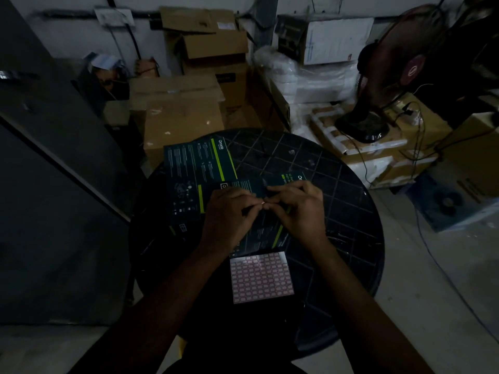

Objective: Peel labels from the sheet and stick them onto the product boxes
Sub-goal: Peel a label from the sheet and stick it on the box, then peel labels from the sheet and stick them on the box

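Observation:
Two dark teal product boxes with green stripes lie flat on the round black table (337,184): one box (197,168) at the far left, another box (267,228) under my hands. A label sheet (261,276) with a pink grid of small labels lies nearer to me. My left hand (229,214) and my right hand (299,209) meet fingertip to fingertip above the near box. A tiny pale label (262,203) is pinched between them. The lighting is dim.
Cardboard cartons (183,114) are stacked behind the table. White wrapped bundles (310,74) and a standing fan (383,76) are at the back right, with cables trailing over the floor. A dark cabinet (48,184) stands at the left.

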A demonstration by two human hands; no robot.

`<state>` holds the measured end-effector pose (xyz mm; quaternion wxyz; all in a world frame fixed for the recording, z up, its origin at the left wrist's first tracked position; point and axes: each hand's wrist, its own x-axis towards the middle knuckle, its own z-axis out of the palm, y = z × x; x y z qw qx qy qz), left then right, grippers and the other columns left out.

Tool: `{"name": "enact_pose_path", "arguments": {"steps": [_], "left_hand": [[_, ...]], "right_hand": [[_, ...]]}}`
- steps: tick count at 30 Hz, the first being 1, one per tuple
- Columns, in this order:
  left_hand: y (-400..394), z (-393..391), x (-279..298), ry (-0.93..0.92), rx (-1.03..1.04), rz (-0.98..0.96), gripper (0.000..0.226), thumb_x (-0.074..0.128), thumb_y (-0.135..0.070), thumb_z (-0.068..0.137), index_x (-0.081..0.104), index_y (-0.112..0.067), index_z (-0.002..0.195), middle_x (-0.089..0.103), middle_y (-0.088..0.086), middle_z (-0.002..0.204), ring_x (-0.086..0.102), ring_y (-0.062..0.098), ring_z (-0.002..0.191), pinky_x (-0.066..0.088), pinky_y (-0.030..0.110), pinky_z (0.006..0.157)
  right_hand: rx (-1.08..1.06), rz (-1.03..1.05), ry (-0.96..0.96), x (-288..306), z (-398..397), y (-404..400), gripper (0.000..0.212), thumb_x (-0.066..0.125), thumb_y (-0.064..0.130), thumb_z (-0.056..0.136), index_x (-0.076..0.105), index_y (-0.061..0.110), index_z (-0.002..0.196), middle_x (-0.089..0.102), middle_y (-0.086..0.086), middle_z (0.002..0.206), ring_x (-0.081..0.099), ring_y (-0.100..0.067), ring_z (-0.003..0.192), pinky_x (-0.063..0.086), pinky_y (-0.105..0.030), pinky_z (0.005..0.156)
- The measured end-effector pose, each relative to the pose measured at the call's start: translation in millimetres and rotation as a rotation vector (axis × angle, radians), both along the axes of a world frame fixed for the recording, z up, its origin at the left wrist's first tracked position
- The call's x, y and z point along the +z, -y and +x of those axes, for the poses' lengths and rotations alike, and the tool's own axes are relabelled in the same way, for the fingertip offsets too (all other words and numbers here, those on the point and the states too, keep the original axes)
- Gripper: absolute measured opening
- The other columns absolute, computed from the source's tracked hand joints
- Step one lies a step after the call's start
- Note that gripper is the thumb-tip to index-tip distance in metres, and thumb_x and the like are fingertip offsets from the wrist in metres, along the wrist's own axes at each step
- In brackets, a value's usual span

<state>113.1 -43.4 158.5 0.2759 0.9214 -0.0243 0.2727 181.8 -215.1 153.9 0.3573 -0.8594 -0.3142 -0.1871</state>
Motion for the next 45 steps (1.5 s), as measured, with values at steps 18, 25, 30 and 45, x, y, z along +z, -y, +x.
{"name": "enact_pose_path", "arguments": {"steps": [18,25,30,45], "left_hand": [[-30,-15,-3,0.001,0.032,0.135,0.012,0.072,-0.036,0.086,0.074,-0.034,0.098,0.070,-0.021,0.110,0.057,0.010,0.112,0.038,0.039,0.097],[-47,-25,-12,0.079,-0.015,-0.151,0.011,0.079,-0.024,0.081,0.075,-0.015,0.084,0.074,-0.004,0.101,0.065,0.015,0.110,0.036,0.042,0.112],[-72,-33,-10,0.069,0.005,-0.239,0.010,0.078,-0.015,0.080,0.077,-0.014,0.091,0.072,-0.004,0.105,0.058,0.016,0.119,0.049,0.043,0.099],[-82,-38,-13,0.006,-0.019,-0.341,0.013,0.062,-0.011,0.092,0.073,-0.014,0.096,0.067,-0.006,0.111,0.057,0.012,0.120,0.045,0.046,0.102]], "right_hand": [[0.056,-0.022,-0.013,-4,13,23,0.010,0.076,0.027,0.084,0.077,0.025,0.093,0.072,0.016,0.109,0.052,-0.009,0.096,0.048,-0.038,0.081],[0.017,0.014,-0.072,6,18,34,0.009,0.083,0.017,0.078,0.075,0.016,0.081,0.072,0.002,0.107,0.057,-0.009,0.103,0.039,-0.005,0.084],[0.007,0.075,-0.127,2,33,52,0.014,0.077,0.009,0.084,0.078,0.019,0.095,0.071,0.003,0.118,0.062,-0.012,0.110,0.050,-0.025,0.091],[0.195,0.448,-0.817,-8,51,71,0.069,0.080,-0.001,0.068,0.054,0.017,0.129,0.067,0.001,0.127,0.065,-0.013,0.116,0.055,-0.031,0.092]]}}
